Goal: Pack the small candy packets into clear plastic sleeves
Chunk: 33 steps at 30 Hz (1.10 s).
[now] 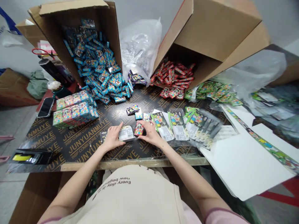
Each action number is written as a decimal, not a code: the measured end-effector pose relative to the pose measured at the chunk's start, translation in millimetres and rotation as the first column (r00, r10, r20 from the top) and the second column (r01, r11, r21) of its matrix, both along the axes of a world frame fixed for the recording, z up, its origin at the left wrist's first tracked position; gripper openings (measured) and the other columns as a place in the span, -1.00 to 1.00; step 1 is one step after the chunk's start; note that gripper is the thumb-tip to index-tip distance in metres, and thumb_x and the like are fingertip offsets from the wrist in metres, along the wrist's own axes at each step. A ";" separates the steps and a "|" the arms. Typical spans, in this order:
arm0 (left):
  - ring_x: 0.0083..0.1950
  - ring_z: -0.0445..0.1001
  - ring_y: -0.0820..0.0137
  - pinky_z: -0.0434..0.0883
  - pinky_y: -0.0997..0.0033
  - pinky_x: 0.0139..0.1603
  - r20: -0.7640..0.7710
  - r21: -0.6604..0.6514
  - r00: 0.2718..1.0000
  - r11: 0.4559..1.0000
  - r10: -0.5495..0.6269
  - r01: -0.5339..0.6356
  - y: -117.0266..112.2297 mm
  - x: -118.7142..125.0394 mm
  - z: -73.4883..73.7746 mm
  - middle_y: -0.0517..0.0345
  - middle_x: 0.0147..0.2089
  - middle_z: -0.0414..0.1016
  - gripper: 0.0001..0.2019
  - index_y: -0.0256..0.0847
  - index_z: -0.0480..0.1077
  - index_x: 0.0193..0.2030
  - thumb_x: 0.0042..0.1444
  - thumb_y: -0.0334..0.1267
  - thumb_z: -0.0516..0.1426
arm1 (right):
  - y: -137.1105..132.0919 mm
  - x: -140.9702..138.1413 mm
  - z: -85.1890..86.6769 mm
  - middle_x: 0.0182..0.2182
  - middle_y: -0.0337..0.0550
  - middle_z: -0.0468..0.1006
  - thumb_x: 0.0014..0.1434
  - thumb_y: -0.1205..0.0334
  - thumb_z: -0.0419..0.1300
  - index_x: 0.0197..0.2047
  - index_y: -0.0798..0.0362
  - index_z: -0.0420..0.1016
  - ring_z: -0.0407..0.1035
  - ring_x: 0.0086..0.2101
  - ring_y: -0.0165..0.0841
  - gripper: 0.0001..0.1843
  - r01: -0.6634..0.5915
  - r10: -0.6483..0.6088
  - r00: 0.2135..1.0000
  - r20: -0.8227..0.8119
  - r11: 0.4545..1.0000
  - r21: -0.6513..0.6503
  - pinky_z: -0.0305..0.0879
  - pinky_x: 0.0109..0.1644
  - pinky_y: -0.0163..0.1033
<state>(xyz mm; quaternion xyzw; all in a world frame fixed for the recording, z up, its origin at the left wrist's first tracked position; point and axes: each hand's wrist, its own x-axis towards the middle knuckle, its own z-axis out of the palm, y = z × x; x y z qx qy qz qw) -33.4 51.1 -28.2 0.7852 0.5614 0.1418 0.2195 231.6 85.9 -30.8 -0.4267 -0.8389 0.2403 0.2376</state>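
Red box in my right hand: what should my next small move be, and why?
Probably slide the red box left toward the pale packet: your right hand holds the box just beside it, and your left hand is at the packet's other end.

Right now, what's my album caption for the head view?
Right hand holds a red packet; left hand touches a white pack.
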 end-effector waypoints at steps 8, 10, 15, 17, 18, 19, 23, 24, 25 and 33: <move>0.12 0.31 0.10 0.17 0.04 0.21 0.141 0.012 0.990 1.000 -0.022 0.021 -0.9 -9.5 6.8 -0.05 0.14 0.35 0.10 -0.12 -0.18 0.43 -0.21 -0.12 0.33 | -10.2 -13.6 3.7 0.25 0.08 0.26 -0.05 -0.01 0.40 0.37 -0.10 -0.07 0.11 0.25 -0.04 0.04 -0.060 0.054 0.990 -0.128 0.997 -0.041 -0.27 0.33 0.23; 0.12 0.32 0.10 0.17 0.03 0.20 0.150 0.029 0.988 0.998 0.047 -0.052 0.3 -12.4 6.1 -0.04 0.12 0.37 0.10 -0.12 -0.20 0.43 -0.20 -0.10 0.33 | -12.2 -17.4 6.1 0.18 0.06 0.36 0.02 0.01 0.36 0.37 -0.12 -0.06 0.19 0.21 -0.07 -0.03 -0.028 0.024 0.991 -0.131 0.999 -0.030 -0.31 0.33 0.25; 0.14 0.31 0.09 0.17 0.01 0.20 0.125 0.007 0.991 0.998 0.054 -0.056 0.9 -15.2 -0.2 -0.05 0.14 0.35 0.14 -0.11 -0.27 0.43 -0.19 -0.08 0.33 | 16.9 -18.5 3.7 0.19 0.00 0.36 0.14 0.06 0.22 0.34 -0.13 0.03 0.25 0.17 -0.11 -0.25 0.023 -0.026 0.989 -0.144 1.000 -0.020 -0.29 0.32 0.22; 0.15 0.30 0.07 0.13 -0.03 0.22 0.061 -0.002 0.998 1.000 0.006 -0.006 -0.1 -14.5 -2.6 -0.07 0.14 0.35 0.13 -0.11 -0.24 0.43 -0.21 -0.10 0.34 | 45.9 -15.0 -4.2 0.24 0.04 0.29 0.05 0.09 0.28 0.33 -0.09 0.08 0.11 0.24 -0.02 -0.19 0.172 -0.169 0.982 -0.090 0.985 0.033 -0.23 0.29 0.25; 0.16 0.30 0.07 0.11 -0.05 0.24 0.020 -0.011 0.999 1.000 -0.025 0.025 -0.8 -13.9 -3.2 -0.07 0.14 0.35 0.11 -0.11 -0.19 0.43 -0.21 -0.11 0.34 | 61.4 -13.2 -8.6 0.26 0.05 0.24 -0.02 0.12 0.30 0.33 -0.07 0.09 0.03 0.27 0.04 -0.13 0.206 -0.204 0.978 -0.043 0.978 0.037 -0.20 0.27 0.28; 0.16 0.30 0.06 0.08 -0.07 0.26 -0.017 -0.022 0.999 0.999 -0.050 0.049 -1.4 -13.2 -3.4 -0.07 0.13 0.36 0.07 -0.10 -0.12 0.42 -0.22 -0.11 0.34 | 75.9 -11.7 -12.5 0.28 0.06 0.20 -0.09 0.16 0.32 0.34 -0.06 0.07 -0.04 0.28 0.10 -0.07 0.209 -0.209 0.978 0.008 0.978 0.023 -0.19 0.25 0.32; 0.17 0.29 0.05 0.06 -0.12 0.27 0.021 -0.046 1.000 0.999 0.011 -0.010 -2.6 -8.7 2.8 -0.06 0.11 0.38 -0.05 -0.07 0.14 0.32 -0.27 -0.02 0.37 | 104.7 -14.3 -12.1 0.26 0.06 0.23 -0.16 0.26 0.29 0.34 -0.05 0.05 0.02 0.25 0.11 -0.02 0.086 -0.082 0.993 0.081 0.995 -0.044 -0.23 0.23 0.37; 0.17 0.30 0.06 0.09 -0.10 0.26 0.100 -0.044 0.993 0.997 0.069 -0.065 -2.3 -6.6 5.9 -0.06 0.12 0.38 -0.10 -0.08 0.19 0.29 -0.24 0.00 0.36 | 102.4 -17.5 -7.4 0.23 0.06 0.27 -0.15 0.24 0.30 0.34 -0.04 0.06 0.10 0.22 0.07 -0.03 0.063 -0.062 0.997 0.052 0.998 -0.029 -0.24 0.25 0.35; 0.16 0.31 0.08 0.14 -0.06 0.24 0.204 -0.055 0.969 0.990 0.140 -0.131 -1.5 -3.9 9.3 -0.06 0.11 0.40 -0.18 -0.10 0.25 0.25 -0.20 0.02 0.34 | 96.7 -21.4 -1.3 0.21 0.05 0.30 -0.14 0.22 0.31 0.33 -0.02 0.06 0.16 0.19 0.03 -0.04 0.046 -0.046 0.999 0.006 0.999 -0.010 -0.23 0.26 0.32; -0.45 0.45 0.44 0.40 0.43 -0.39 0.671 -0.704 0.384 0.708 0.634 0.060 10.5 22.5 39.5 0.07 -0.38 0.52 -0.49 -0.34 0.50 -0.18 -0.15 0.06 0.30 | 24.0 -35.6 48.7 0.23 0.00 0.27 -0.04 0.19 0.34 0.36 -0.03 -0.03 0.21 0.19 -0.17 -0.04 -0.416 0.362 0.861 -0.359 0.905 -0.086 0.08 0.28 -0.01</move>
